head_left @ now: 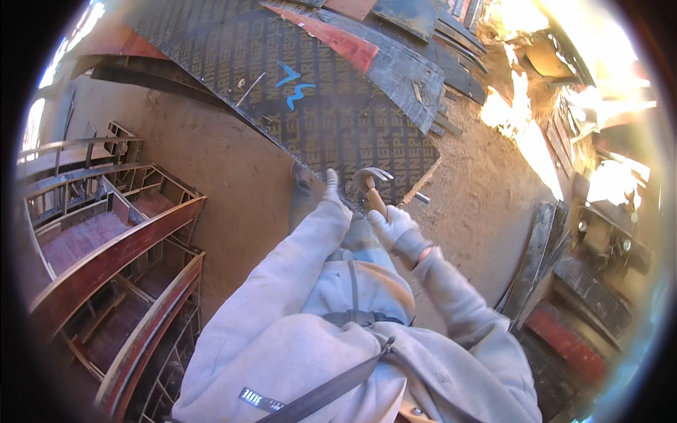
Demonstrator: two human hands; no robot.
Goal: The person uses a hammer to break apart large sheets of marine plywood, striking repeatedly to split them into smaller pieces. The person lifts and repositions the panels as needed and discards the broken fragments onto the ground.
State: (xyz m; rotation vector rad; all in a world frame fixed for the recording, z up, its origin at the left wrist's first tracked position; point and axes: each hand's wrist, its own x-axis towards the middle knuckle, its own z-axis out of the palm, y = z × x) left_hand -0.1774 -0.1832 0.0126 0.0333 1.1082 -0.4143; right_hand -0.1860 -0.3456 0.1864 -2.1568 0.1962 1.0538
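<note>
Head-worn fisheye, facing down, near the patterned panel [338, 123]

the wearer's upper limbs, viewed from above. the left arm [278, 264], in a pale grey sleeve, reaches forward and inward from an elbow set out to the side. the left hand [333, 190], gloved, lies farther forward than its counterpart, one digit extended away from the body; the remaining digits are hidden, so its closure cannot be judged. the right arm [458, 299] is bent, its forearm angled forward and toward the midline. the right hand [395, 230], likewise gloved, has its fingers curled in a closed grip. a narrow band of bare wrist [424, 254] shows behind it. the two hands are near each other, not touching.
</note>
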